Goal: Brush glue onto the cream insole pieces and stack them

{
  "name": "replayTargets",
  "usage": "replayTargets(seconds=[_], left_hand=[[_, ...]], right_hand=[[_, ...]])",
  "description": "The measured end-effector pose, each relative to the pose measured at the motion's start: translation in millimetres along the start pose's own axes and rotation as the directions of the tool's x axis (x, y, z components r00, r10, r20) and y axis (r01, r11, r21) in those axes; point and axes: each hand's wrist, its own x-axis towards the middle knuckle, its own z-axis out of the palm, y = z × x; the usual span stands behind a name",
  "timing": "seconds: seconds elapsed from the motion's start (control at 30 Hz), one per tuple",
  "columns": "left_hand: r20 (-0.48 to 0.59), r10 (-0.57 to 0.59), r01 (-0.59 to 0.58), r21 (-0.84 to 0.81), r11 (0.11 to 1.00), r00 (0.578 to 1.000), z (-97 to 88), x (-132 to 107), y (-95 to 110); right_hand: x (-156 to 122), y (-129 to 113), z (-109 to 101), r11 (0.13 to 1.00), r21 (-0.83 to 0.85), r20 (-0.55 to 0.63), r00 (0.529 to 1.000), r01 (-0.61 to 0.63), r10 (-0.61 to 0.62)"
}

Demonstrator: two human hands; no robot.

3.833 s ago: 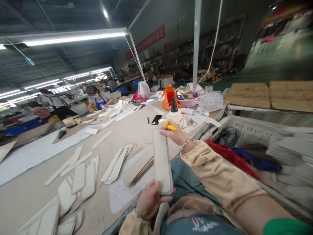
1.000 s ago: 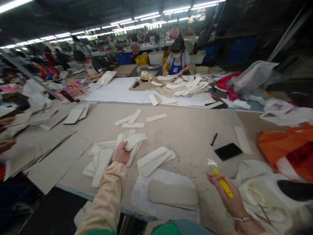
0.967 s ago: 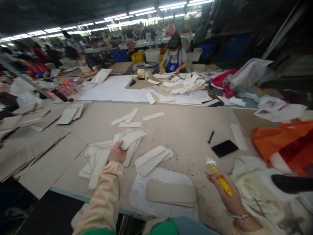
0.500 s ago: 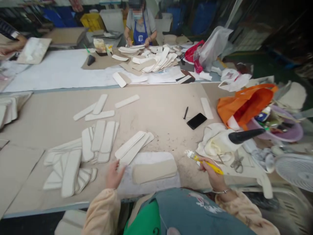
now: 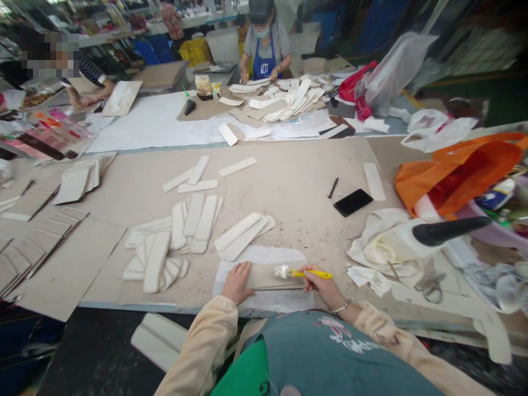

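Note:
My right hand (image 5: 324, 286) is closed round the yellow handle of a brush (image 5: 311, 273). White paste coats the bristles, which are over the right part of a beige strip (image 5: 266, 278). On the strip's left end lies my left hand (image 5: 238, 281), fingers stretched out and thumb apart, pressing it down. The strip, apparently with others beneath it, rests on a white sheet (image 5: 284, 254). Just beyond my left hand is a small fan of pale rounded strips (image 5: 239, 236). A larger heap of such strips (image 5: 157, 258) spreads to the left.
A black phone (image 5: 352, 203) and a dark pen-like stick (image 5: 333, 188) lie right of centre. Farther right are a white container with paste (image 5: 388, 247), scissors (image 5: 431, 283) and an orange bag (image 5: 457, 170). A co-worker in a blue apron (image 5: 266, 60) sits across the table.
The brush has moved left from beside the white container to over the beige strip. My left hand has left the fanned strips and now lies on the strip's left end. The view has swung left.

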Motion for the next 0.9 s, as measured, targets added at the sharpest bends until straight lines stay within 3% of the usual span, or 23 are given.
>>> replayTargets(seconds=[0.17,0.47,0.63,0.77,0.9], left_hand=[[0.029,0.052,-0.053,0.019,0.998,0.998,1.0,4.9,-2.3],[0.094,0.117,-0.119,0.015,0.993,0.989,-1.6,27.7,-6.1],[0.102,0.135,-0.138,0.023,0.99,0.986,-7.0,27.5,-7.1],[0.077,0.134,-0.137,0.034,0.99,0.988,-2.6,23.0,6.1],[0.037,0.113,-0.114,0.017,0.993,0.993,16.0,29.1,36.9]], right_hand=[[6.8,9.3,14.3,1.0,-0.008,0.098,0.995,-0.024,0.024],[5.4,7.0,-4.3,0.998,-0.061,-0.08,0.997,0.013,-0.018],[-0.1,12.2,-12.7,0.998,-0.053,-0.113,0.993,0.035,-0.041],[-5.5,15.8,-19.0,0.998,-0.029,-0.137,0.988,0.063,-0.066],[-10.4,20.6,-27.7,0.994,-0.006,-0.144,0.983,0.111,-0.111]])
